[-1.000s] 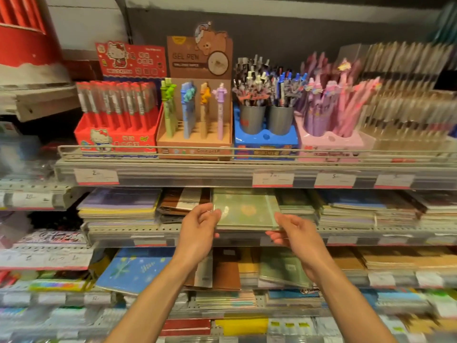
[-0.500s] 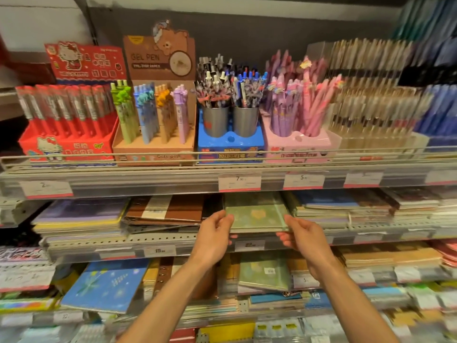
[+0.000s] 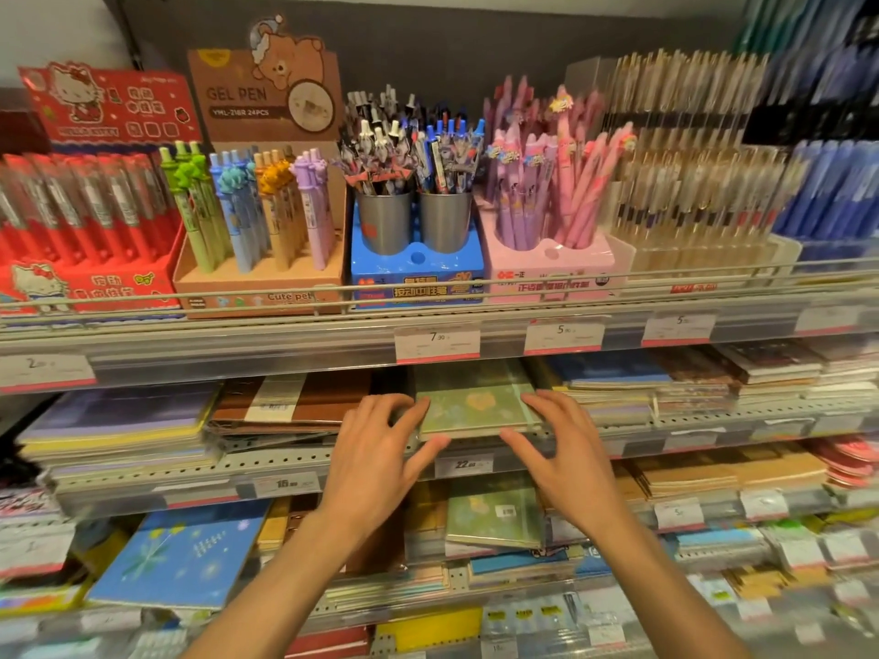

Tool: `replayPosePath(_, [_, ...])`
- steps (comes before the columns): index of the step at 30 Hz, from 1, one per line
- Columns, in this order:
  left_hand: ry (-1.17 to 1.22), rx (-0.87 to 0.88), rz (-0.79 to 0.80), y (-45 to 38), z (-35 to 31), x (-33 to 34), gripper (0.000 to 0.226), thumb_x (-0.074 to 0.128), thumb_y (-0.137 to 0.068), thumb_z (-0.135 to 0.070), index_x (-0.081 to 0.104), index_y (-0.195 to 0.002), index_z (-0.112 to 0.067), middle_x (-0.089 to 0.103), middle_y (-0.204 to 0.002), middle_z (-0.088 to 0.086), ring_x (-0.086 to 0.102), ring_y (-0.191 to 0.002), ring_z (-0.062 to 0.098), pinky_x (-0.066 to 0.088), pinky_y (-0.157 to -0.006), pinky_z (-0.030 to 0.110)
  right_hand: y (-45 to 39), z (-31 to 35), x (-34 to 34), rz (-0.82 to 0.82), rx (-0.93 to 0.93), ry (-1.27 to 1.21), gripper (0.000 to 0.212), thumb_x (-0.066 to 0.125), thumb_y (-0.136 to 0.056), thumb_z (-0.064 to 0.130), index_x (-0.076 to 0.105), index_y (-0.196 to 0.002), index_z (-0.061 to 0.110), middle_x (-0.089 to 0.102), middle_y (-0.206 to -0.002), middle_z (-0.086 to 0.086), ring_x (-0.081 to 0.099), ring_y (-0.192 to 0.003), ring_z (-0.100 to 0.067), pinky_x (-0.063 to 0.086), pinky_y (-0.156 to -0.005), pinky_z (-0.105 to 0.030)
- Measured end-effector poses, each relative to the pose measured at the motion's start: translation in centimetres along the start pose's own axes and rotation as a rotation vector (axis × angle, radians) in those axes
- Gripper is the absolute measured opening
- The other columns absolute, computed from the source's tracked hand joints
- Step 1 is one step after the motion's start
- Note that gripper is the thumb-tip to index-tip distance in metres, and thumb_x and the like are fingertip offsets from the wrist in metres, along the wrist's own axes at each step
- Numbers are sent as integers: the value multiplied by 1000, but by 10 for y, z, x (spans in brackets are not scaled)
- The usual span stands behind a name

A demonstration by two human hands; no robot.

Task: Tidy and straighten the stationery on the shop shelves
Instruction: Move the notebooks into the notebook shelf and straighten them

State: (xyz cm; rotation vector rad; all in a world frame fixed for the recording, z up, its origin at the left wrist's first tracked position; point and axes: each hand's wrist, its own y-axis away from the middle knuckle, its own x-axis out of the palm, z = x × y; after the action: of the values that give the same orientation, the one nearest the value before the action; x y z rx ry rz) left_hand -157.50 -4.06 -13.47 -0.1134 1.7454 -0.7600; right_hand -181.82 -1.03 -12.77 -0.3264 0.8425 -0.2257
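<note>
A stack of green notebooks with a yellow heart on the cover lies on the second shelf, under the pen display. My left hand touches the stack's left edge with spread, straight fingers. My right hand rests against its right edge, fingers also straight. The two hands flank the stack. Neither hand grips anything.
Brown notebooks lie just left of the stack, blue ones just right. Above, behind a wire rail, stand pen boxes and two metal cups of pens. Lower shelves hold more notebooks, one blue.
Both hands have moved up and closer to the green stack, now touching its two sides. The camera has shifted right and nearer the shelf.
</note>
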Motion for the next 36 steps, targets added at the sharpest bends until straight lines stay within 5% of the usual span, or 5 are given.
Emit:
replayPosePath(6, [-102, -85, 14, -14, -1, 11, 54, 35, -98, -58, 61, -130, -23, 70, -120, 3, 56, -114, 27, 45, -91, 42, -24, 0, 16, -5, 43, 25, 56, 57, -95, 49, 49, -144, 23, 37, -154, -2, 36, -141, -19, 32, -114, -35])
replayPosePath(14, [-105, -130, 91, -32, -6, 16, 38, 41, -100, -50, 65, -115, -25, 74, -104, -3, 57, -114, 26, 40, -92, 41, -39, -8, 32, -80, 61, 57, 51, 53, -97, 48, 54, -138, 18, 52, -125, -5, 53, -117, -22, 47, -97, -35])
replayPosePath(19, [-109, -159, 89, -38, -7, 19, 36, 42, -100, -50, 67, -105, -25, 73, -100, -4, 58, -110, 25, 39, -90, 42, -40, -5, 39, -119, 81, 112, 52, 51, -98, 50, 53, -139, 18, 50, -129, -9, 52, -120, -26, 49, -95, -39])
replayPosePath(31, [32, -55, 1, -9, 15, 8, 51, 37, -99, -50, 57, -133, -18, 62, -128, 0, 52, -121, 20, 45, -100, 38, -27, 1, 44, -197, 22, 184, 52, 58, -96, 38, 49, -142, 14, 45, -144, -13, 44, -133, -28, 41, -107, -42])
replayPosePath(36, [13, -133, -127, 26, 67, -18, 49, 48, -97, -48, 58, -132, -16, 56, -131, 1, 49, -124, 21, 43, -103, 42, -11, 27, 64, -315, -107, 214, 38, 67, -91, 28, 61, -127, 16, 47, -143, -11, 40, -135, -28, 36, -112, -47])
